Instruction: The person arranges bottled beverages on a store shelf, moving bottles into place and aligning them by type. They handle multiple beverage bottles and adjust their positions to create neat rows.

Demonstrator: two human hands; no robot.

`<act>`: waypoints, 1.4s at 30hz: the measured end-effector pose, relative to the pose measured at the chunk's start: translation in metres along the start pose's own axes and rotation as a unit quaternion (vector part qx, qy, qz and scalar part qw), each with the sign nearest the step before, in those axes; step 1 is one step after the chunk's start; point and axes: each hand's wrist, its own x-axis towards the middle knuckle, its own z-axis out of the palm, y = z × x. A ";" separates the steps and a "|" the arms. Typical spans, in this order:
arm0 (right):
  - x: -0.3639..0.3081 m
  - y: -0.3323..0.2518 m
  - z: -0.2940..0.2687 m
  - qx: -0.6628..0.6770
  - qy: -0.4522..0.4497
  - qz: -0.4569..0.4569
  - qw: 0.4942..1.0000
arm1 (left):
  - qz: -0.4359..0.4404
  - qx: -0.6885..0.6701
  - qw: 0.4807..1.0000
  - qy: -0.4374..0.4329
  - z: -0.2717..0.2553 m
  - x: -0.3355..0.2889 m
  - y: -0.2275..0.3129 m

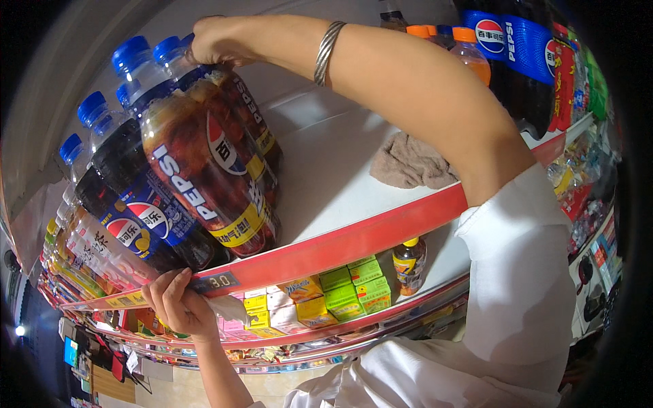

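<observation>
My right arm (408, 81), with a silver twisted bangle, reaches across the white shelf (326, 170). At the back of the bottle group, my right hand (216, 42) is closed around the top of a cola bottle (248, 102); its cap is mostly hidden. In front stands a large blue-capped cola bottle (197, 149) with a yellow band, close beside darker cola bottles (146, 183). My left hand (178, 306) is closed with its fingers on the red shelf edge (252, 272), below the bottles. A pale crumpled thing (230, 309) shows beside its thumb.
A brown cloth (413, 162) lies crumpled on the shelf. Larger cola bottles (520, 68) and an orange drink bottle (469, 51) stand at the right. On the lower shelf are green boxes (343, 296) and a small yellow-capped bottle (409, 266). Pink-labelled bottles (102, 248) line the left.
</observation>
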 end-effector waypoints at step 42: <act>-0.045 -0.010 -0.035 -0.035 -0.066 0.013 0.997 | 0.014 0.012 1.000 -0.016 -0.007 -0.005 -0.006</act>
